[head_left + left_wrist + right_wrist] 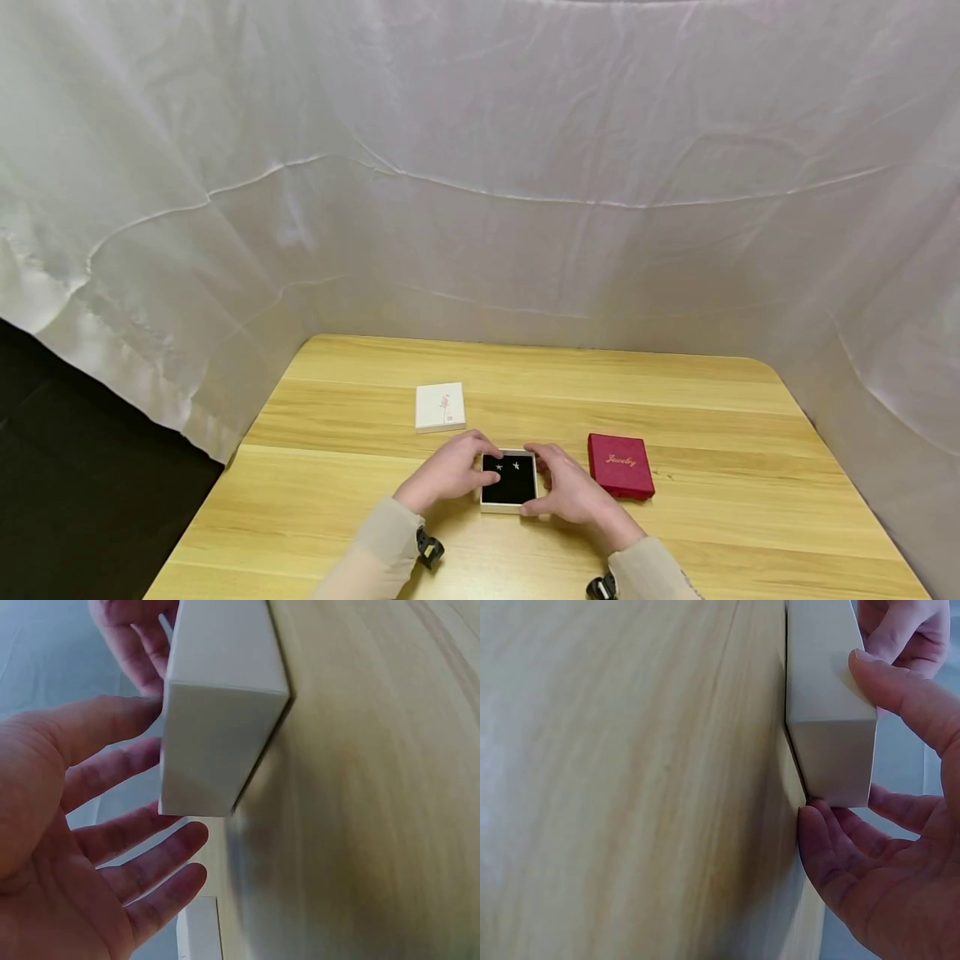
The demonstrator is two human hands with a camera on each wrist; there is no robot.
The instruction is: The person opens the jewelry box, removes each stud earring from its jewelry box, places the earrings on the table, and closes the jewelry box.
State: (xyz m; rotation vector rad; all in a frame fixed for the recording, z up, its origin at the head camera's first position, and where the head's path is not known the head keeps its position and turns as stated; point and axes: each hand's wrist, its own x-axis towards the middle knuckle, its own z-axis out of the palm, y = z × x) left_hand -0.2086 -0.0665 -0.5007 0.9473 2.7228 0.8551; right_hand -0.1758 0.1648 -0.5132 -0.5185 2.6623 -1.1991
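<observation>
An open white jewelry box (pixel 510 508) with a black lining (pixel 512 493) rests on the table. Two small silvery star-shaped pieces, which look like stud earrings, sit on the lining: a left one (pixel 499 467) and a right one (pixel 516 466). My left hand (pixel 450 468) reaches over the box's left rim, thumb and index fingertips apart on either side of the left star; its other fingers are extended in the left wrist view. My right hand (pixel 573 492) holds the box's right side, thumb at the near corner and fingers round the far one (pixel 831 761).
A white lid (pixel 439 406) with pink print lies beyond my left hand. To the right of my right hand is a closed red box (pixel 621 465) marked "Jewelry". The wooden table (pixel 712 550) is bordered by pale cloth curtains (pixel 525 250).
</observation>
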